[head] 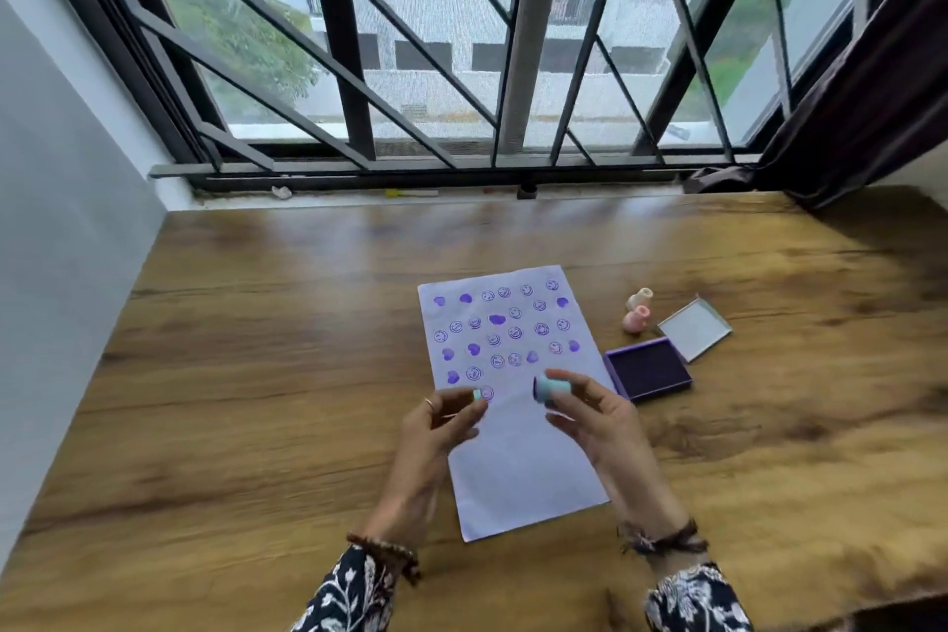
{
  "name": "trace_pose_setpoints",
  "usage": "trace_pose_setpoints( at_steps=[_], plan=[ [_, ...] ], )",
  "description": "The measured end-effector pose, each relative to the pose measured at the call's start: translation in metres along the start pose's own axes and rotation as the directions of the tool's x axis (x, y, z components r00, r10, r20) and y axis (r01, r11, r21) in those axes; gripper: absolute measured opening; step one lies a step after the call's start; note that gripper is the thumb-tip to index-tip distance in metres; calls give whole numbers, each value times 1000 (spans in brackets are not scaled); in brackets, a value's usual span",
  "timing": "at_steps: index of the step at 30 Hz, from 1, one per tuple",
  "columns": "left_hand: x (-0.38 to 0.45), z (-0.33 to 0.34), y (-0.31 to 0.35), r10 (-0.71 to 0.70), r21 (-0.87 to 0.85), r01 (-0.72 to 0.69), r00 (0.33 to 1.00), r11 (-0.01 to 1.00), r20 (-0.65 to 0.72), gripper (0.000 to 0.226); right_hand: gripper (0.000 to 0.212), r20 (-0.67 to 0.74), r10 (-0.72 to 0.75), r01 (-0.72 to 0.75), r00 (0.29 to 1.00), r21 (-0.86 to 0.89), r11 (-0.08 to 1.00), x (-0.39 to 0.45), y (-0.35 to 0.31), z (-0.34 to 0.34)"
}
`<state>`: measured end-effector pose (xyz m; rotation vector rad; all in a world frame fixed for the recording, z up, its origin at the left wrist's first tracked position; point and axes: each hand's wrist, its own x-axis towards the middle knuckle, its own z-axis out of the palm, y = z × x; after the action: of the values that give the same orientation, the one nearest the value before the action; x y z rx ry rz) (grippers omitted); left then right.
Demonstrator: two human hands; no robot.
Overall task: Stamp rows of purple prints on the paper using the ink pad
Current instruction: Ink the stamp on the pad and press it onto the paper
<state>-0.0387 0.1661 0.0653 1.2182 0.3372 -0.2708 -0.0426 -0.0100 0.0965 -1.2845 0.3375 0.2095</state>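
A white paper [518, 467] lies on the wooden table [256, 349], its upper half covered with rows of purple hearts and smiley prints. Just above the paper's middle, my right hand [595, 421] holds a small teal stamp [551, 386] on its side, the purple inked face turned left. My left hand [441, 426] pinches a small teal cap [477, 395] near the lowest print. The open purple ink pad [649, 370] sits right of the paper, close to my right hand.
The ink pad's silver lid [695, 328] lies behind the pad. Two pale pink stamps [637, 311] stand beside it. A barred window and sill run along the table's far edge, with a dark curtain [872, 92] at the right.
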Motion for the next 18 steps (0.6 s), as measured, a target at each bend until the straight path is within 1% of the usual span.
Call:
trace_pose_setpoints(
  at_steps=[2,3,5,8,13,18],
  plan=[
    [-3,14,-2,-84,-146,92,995,985,58,21,20,59,-42,49,997,-125,991,-7,-1,-4],
    [-4,20,-4,-104,-183,118,991,976,81,23,21,84,-64,77,994,-165,983,-10,-3,-6],
    [-5,31,-7,-121,-218,141,987,966,103,16,23,106,-107,128,989,-223,966,-13,-6,-13],
    [-7,46,-12,-113,-207,134,987,969,111,7,23,128,-148,177,981,-267,947,-15,-11,-24],
    [-11,68,-19,-89,-138,108,987,985,137,12,21,147,-178,215,973,-298,930,-19,-16,-48],
    [-15,82,-27,-43,-56,53,985,997,166,12,22,148,-185,224,971,-322,920,-22,-20,-69]
  ],
)
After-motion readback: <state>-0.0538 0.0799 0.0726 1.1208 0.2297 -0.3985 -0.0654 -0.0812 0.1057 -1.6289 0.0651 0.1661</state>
